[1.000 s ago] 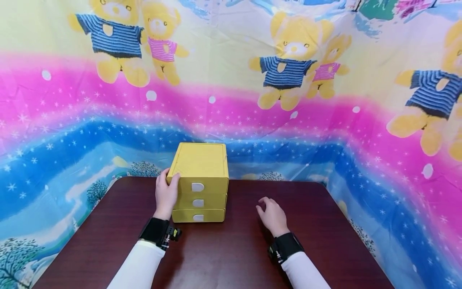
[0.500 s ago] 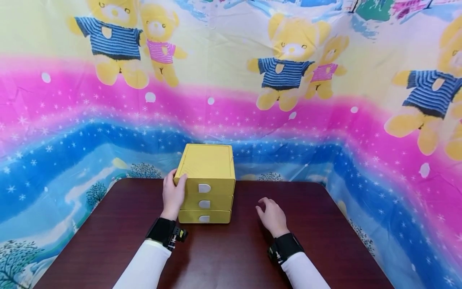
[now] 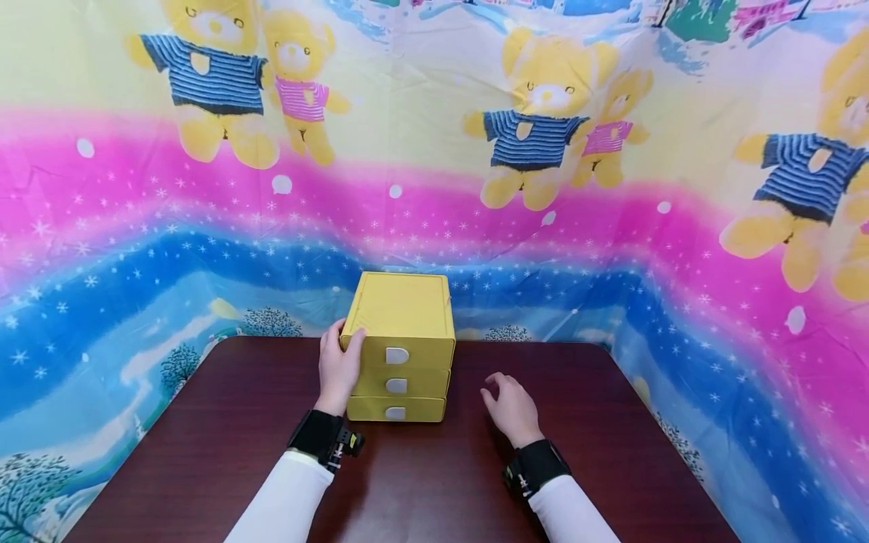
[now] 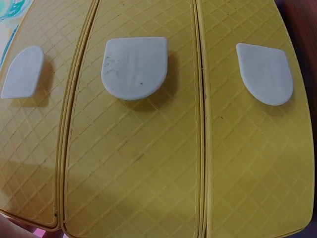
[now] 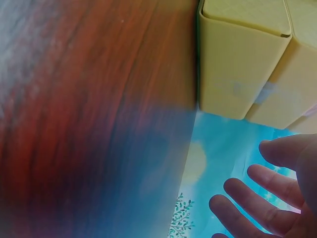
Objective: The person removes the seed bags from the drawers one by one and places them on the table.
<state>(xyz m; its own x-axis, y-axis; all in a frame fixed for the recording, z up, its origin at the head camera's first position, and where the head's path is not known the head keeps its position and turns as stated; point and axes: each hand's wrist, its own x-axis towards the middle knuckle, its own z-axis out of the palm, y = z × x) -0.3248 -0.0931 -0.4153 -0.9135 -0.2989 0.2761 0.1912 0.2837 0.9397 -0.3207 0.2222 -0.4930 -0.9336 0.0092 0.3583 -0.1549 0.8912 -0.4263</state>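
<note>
A yellow three-drawer storage box (image 3: pixel 400 305) stands upright on the table, all its drawers closed. Each drawer front carries a pale rounded pull tab (image 3: pixel 397 355). My left hand (image 3: pixel 338 369) grips the box at its upper left front corner, with the thumb on the front and the fingers along the left side, partly hidden. The left wrist view is filled by the quilted drawer fronts (image 4: pixel 133 163). To the right of the box, my right hand (image 3: pixel 514 409) hovers over or rests on the table, fingers loosely bent, touching nothing else; the right wrist view shows its spread fingers (image 5: pixel 262 198) apart from the box.
The dark red-brown wooden table (image 3: pixel 434 483) has its back edge against a printed cloth backdrop (image 3: pixel 421 219) with bears and snowflakes. The cloth also hangs along both sides of the table.
My left hand and the drawer box have shifted steadily to the right across the table. The right hand has stayed in place, so the box now stands closer to it.
</note>
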